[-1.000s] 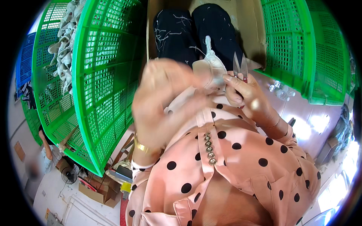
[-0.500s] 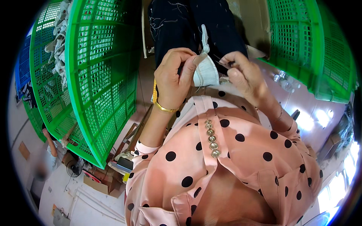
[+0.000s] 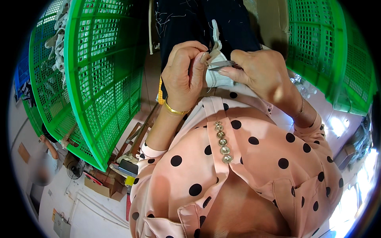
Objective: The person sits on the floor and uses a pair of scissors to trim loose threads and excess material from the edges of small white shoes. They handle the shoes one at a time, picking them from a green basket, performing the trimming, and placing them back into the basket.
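Hands, 2, both the wearer's own.
Left hand (image 3: 182,75), 1: grip closed, thumb and fingertips pinching the left edge of the white fabric piece.
Right hand (image 3: 264,71), 1: grip closed around the scissors.

White fabric piece (image 3: 222,80), 1: small, cup-shaped, sewn, with one narrow strip standing up from its far end; held between the two hands, above the wearer's lap and just in front of the blouse.

Scissors (image 3: 220,65), 1 pair: metal blades projecting leftward from the right hand, lying across the near face of the white fabric piece, tips close to the left thumb; handles hidden in the fingers.

Bracelets, 2: one gold-coloured metal bracelet (image 3: 176,111) on the left wrist; one thin bracelet (image 3: 302,105) on the right.

Blouse (image 3: 246,158), 1: pink, black dots, a row of at least five round metallic buttons (image 3: 222,141) down the front.

Trousers (image 3: 178,23), 1 pair: dark, pale loose threads scattered over the legs.

Green mesh crates, at least 3: one large crate (image 3: 105,79) nearest on the left, another behind it holding a stack of pale fabric pieces (image 3: 59,43), uncounted; at least one crate (image 3: 313,47) at right.

Blue mesh crate (image 3: 23,75), 1: far left edge.

Cardboard box (image 3: 274,23), 1: beyond the lap, partly hidden.

Electric fan (image 3: 74,169), 1: black, lower left.

Other person (image 3: 51,152), 1: background left, one arm raised.
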The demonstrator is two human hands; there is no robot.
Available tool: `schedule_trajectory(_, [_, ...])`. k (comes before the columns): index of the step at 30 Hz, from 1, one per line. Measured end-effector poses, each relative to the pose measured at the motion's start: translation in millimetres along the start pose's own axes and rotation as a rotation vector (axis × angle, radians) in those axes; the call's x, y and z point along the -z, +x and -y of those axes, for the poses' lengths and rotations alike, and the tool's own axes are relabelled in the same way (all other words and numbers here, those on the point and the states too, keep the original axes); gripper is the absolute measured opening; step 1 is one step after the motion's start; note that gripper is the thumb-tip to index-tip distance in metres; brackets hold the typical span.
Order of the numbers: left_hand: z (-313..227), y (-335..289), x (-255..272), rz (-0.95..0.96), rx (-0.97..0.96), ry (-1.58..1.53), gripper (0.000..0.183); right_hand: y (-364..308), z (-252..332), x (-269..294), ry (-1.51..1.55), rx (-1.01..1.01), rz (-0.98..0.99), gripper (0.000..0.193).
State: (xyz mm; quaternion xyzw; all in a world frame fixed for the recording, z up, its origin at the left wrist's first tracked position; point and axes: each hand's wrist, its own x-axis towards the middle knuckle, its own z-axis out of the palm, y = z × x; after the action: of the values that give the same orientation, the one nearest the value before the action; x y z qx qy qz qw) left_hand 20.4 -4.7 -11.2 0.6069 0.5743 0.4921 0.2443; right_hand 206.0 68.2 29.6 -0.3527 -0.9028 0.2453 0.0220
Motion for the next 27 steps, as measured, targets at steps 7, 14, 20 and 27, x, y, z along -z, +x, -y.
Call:
schedule_trajectory(7, [2,-1,-4,-0.043,-0.025,0.010,0.006,4,3,6,-0.100,0.050,-0.014,0.047])
schedule_trajectory(14, [11,-7,-17,-0.154,0.044,-0.054,0.009,7,-3,-2,-0.026,0.095,-0.009,0.041])
schedule_trajectory(20, [8,-6,-25,-0.250,0.361,-0.376,0.020,-5,-15,-22,0.861,-0.228,0.045,0.038])
schedule_trajectory(27, [14,-1,-16,-0.207,0.498,-0.600,0.038,-9,-1,-14,1.589,-0.559,0.179,0.029])
